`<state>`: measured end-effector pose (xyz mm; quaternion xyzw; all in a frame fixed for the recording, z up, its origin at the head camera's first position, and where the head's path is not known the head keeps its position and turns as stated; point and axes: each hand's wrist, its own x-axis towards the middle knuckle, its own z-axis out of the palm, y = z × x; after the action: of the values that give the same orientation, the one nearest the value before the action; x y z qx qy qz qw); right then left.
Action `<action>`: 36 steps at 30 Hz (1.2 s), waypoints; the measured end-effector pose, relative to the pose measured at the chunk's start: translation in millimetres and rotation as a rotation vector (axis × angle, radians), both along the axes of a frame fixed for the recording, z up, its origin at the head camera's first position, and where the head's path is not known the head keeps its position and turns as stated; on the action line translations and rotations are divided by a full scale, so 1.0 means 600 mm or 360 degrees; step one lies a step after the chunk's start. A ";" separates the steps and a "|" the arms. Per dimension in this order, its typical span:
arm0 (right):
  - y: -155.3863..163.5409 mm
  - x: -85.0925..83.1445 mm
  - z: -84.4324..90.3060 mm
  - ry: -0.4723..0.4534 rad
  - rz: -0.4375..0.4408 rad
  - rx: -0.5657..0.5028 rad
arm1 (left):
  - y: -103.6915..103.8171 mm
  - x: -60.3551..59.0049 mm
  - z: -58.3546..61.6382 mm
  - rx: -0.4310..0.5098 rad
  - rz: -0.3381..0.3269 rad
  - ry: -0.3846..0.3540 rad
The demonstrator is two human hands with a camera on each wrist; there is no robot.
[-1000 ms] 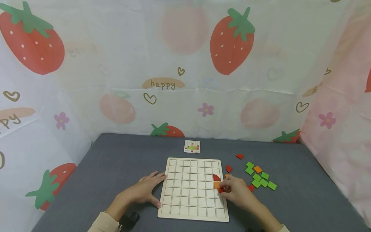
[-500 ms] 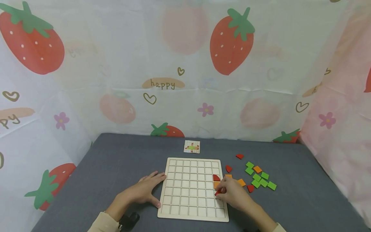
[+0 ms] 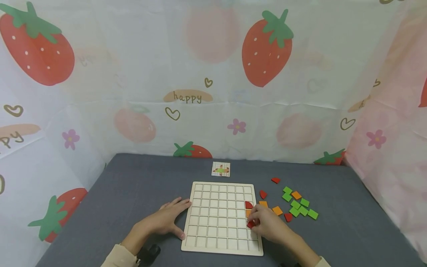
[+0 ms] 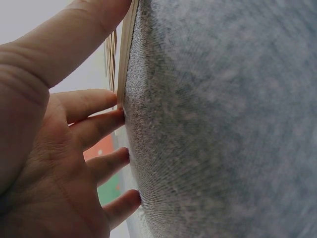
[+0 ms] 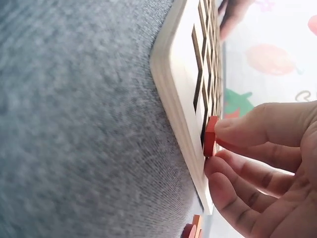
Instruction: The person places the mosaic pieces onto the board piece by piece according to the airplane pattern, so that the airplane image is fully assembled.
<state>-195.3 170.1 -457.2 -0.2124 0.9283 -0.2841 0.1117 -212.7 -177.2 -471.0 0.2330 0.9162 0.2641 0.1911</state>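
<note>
Red piece (image 5: pixel 209 144) has shifted inward over the board (image 3: pixel 213 231); right hand (image 3: pixel 271 223) pinches it between thumb and fingers. Left hand (image 3: pixel 163 220) spread, touching board's edge.

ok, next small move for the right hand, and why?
Probably ease the red piece down flat into a square: the right hand pinches it at the board, where it seems to sit raised, while the left hand touches the opposite edge.

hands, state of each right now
Left hand: open, touching the board.
Right hand: closed, holding a red piece.
</note>
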 end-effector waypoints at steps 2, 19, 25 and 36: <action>0.002 0.000 0.000 0.0009 0.0046 0.0010 | 0.000 0.000 0.001 -0.0003 0.0006 -0.0007; 0.003 -0.001 -0.003 0.0053 0.0023 0.0043 | 0.001 0.000 0.000 -0.0014 0.0022 -0.0002; -0.002 -0.004 -0.006 0.0134 -0.0067 0.0124 | 0.001 0.000 -0.001 -0.0016 0.0030 0.0009; -0.003 -0.002 -0.004 0.0203 -0.0041 0.0022 | 0.004 0.002 0.004 -0.0004 0.0021 0.0002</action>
<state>-196.4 168.5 -459.8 -0.2175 0.9381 -0.2649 0.0500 -211.3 -175.0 -468.6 0.2267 0.9182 0.2641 0.1891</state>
